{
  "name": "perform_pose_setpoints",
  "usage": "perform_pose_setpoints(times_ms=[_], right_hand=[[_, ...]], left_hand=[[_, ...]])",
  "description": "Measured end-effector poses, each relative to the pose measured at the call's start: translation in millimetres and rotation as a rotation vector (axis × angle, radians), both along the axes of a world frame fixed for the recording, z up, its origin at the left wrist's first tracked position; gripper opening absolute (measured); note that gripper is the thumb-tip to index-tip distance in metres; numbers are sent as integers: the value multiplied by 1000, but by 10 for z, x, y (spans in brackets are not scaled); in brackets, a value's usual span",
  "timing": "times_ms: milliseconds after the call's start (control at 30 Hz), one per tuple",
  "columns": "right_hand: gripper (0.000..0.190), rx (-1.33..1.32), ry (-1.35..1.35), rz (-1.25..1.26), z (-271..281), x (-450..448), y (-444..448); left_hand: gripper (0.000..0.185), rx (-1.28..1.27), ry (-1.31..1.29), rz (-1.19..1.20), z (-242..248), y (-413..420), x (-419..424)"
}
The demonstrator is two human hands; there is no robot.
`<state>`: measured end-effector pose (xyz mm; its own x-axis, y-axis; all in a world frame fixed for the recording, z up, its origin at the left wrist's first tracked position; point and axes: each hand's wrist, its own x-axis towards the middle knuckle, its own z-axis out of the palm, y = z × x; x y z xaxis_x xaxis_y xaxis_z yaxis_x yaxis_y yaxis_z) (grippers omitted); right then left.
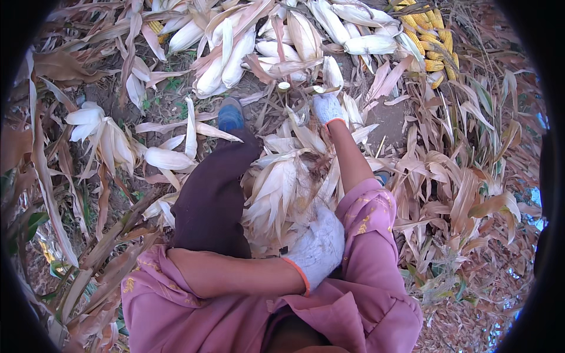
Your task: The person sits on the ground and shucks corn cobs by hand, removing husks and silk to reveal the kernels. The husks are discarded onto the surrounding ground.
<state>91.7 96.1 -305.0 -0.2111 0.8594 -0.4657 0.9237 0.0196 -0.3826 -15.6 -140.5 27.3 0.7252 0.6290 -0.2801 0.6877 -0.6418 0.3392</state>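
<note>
My right hand [327, 107], in a white knit glove with an orange cuff, reaches forward and grips the lower end of an ear of corn in its pale husk [333, 71]. The fingertips are hidden behind the glove's back. My left hand [317, 249], gloved the same way, is drawn in near my lap. It is beside a heap of loose dry husks [278, 189] and a tangle of brown corn silk [315, 183]; its fingers are mostly hidden, so I cannot tell whether it holds anything.
Ahead lies a pile of ears in husks [304, 35]. Bare yellow cobs [435, 44] are heaped at the far right. Dry stalks and leaves [454, 189] cover the ground on both sides. My blue shoe [230, 115] stands left of the husks; another husked ear [167, 159] lies further left.
</note>
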Motion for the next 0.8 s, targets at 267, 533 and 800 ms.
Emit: perform_pose_setpoints(times_ms=[267, 533, 800], right_hand=[[54, 76, 449, -357, -611, -297, 401], [26, 626, -51, 460, -759, -419, 557], [29, -479, 878, -774, 743, -165, 318]], left_hand=[[37, 291, 95, 61, -154, -265, 4], [34, 295, 58, 194, -207, -220, -80], [33, 21, 139, 94, -26, -21, -78]])
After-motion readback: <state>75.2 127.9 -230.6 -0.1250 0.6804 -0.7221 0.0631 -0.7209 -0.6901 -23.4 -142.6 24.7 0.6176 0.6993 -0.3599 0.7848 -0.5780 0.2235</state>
